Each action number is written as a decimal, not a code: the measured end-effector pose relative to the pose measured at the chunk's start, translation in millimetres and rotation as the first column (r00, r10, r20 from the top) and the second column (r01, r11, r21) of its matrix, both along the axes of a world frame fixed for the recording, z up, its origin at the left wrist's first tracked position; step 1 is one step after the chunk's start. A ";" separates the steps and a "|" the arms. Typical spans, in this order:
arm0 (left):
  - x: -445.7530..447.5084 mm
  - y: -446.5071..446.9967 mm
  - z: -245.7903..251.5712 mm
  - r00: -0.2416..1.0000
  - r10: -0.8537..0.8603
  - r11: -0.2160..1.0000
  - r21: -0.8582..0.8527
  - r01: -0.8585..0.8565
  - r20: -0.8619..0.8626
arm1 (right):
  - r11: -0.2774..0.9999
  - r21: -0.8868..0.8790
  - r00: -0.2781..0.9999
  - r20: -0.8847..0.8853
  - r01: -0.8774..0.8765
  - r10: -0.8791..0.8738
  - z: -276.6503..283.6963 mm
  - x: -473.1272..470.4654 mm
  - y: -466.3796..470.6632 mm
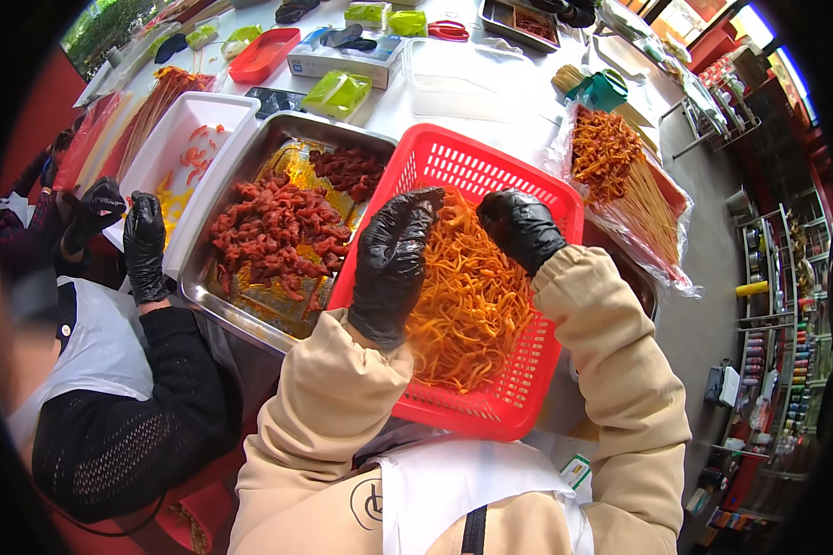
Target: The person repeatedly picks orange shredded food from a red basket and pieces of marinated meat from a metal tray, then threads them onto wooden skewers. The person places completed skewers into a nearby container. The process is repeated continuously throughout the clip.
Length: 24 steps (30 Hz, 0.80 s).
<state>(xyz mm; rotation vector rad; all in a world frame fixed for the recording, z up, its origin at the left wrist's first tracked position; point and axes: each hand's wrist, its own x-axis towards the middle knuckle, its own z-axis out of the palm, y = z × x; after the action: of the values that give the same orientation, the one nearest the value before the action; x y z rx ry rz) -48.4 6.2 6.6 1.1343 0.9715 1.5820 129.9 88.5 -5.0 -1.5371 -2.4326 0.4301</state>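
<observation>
Both of my hands wear shiny black gloves above a red plastic basket (489, 416) with slotted sides. Inside lies a heap of orange, sauce-coated strips (475, 312), long and thin like noodles or shreds. My left hand (394, 267) is curled over the basket's left side, its fingertips beside the strips. Opposite it, my right hand (522, 225) is bent inward near the far right part of the heap, fingers curled. A gap separates the two hands. Whether either pinches a strip or a thin stick is hidden by the gloves.
A steel tray (232, 319) holds red marinated meat pieces (278, 232). Left of it, a co-worker's gloved hands (144, 222) are at a white tub (184, 114). Loaded skewers (607, 156) lie right on plastic. Beyond are a glove box (343, 62), tissue pack (338, 94) and clear container (468, 80).
</observation>
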 end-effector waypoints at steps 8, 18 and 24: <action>-3.1 -1.1 2.3 0.997 0.050 0.996 -0.078 -0.045 0.059 | 0.993 -0.081 0.992 0.095 0.089 -0.081 -22.0 -20.0 18.2; -5.6 -2.5 7.0 0.993 0.053 0.989 -0.141 -0.038 0.101 | 0.925 -0.276 0.914 0.380 0.260 -0.143 -0.8 -27.0 28.4; -2.7 0.5 -1.8 0.997 0.073 0.996 -0.043 -0.073 -0.001 | 0.958 -0.188 0.976 0.070 0.217 -0.207 -6.6 -5.8 27.6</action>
<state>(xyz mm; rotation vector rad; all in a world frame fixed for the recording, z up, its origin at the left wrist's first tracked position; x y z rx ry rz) -51.1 6.7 4.8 1.0797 1.0526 1.6117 124.1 116.1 -11.6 -1.8879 -2.2836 0.6094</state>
